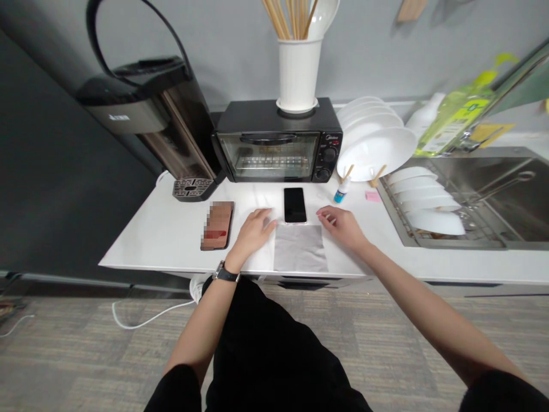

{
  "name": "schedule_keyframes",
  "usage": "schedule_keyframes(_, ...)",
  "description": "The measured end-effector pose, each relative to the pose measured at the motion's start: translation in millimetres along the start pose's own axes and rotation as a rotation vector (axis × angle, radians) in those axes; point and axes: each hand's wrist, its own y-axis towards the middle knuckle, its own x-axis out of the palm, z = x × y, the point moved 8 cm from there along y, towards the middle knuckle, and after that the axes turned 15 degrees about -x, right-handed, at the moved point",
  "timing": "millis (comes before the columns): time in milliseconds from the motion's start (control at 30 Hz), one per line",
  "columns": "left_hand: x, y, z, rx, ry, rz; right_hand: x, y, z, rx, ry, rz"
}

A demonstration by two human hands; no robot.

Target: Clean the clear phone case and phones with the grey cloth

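A smartphone [294, 205] with a dark screen lies flat on the white counter, between my two hands. Just in front of it a thin grey cloth [299, 249] is spread out near the counter's edge. My left hand [255, 228] rests left of the phone and cloth, fingers apart, holding nothing. On the other side, my right hand [342, 224] lies with loosely bent fingers and nothing in them. A brown phone case [219, 224], partly blurred out, lies left of my left hand. Beyond my right hand stands a small white-and-blue bottle [342, 191].
A toaster oven [274, 154] stands behind the phone, bearing a white utensil holder [299, 74]. To its left is a tall drink dispenser [158, 126]. White plates [373, 143], a pink block [373, 196] and a metal sink [501, 194] are on the right.
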Motion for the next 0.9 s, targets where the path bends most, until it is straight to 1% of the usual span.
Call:
schedule_keyframes(33,1.5,11,5,-0.015,0.029,-0.005,13,11,0,0.013,-0.039,-0.109)
schedule_keyframes(67,3.9,22,11,-0.033,0.069,-0.015,23,24,1,0.025,-0.071,-0.172)
schedule_keyframes(133,13.7,44,22,-0.091,0.255,-0.068,35,48,5,0.044,-0.115,-0.231)
schedule_keyframes(200,18.0,63,37,-0.103,0.288,-0.075,42,67,7,0.05,-0.131,-0.235)
schedule_keyframes(300,23.4,81,49,-0.109,0.317,-0.068,49,76,8,0.029,-0.128,-0.227)
schedule_keyframes(367,26.3,86,50,-0.093,0.328,-0.047,53,74,7,0.0,-0.113,-0.211)
schedule_keyframes(467,28.1,88,44,-0.077,0.325,-0.002,58,70,6,-0.029,-0.101,-0.193)
schedule_keyframes(533,27.8,88,41,-0.03,0.308,0.011,56,70,4,-0.063,-0.074,-0.117)
schedule_keyframes(633,22.9,86,44,0.085,0.261,-0.003,40,70,-4,-0.167,0.04,0.122)
schedule_keyframes(700,18.7,82,49,0.171,0.223,-0.049,28,69,-8,-0.214,0.116,0.266)
schedule_keyframes(767,13.7,77,57,0.278,0.211,-0.08,19,67,-8,-0.22,0.157,0.363)
schedule_keyframes(833,7.0,73,63,0.353,0.203,-0.061,12,66,-4,-0.201,0.183,0.434)
schedule_keyframes(900,1.6,70,67,0.385,0.193,-0.031,10,66,3,-0.151,0.256,0.474)
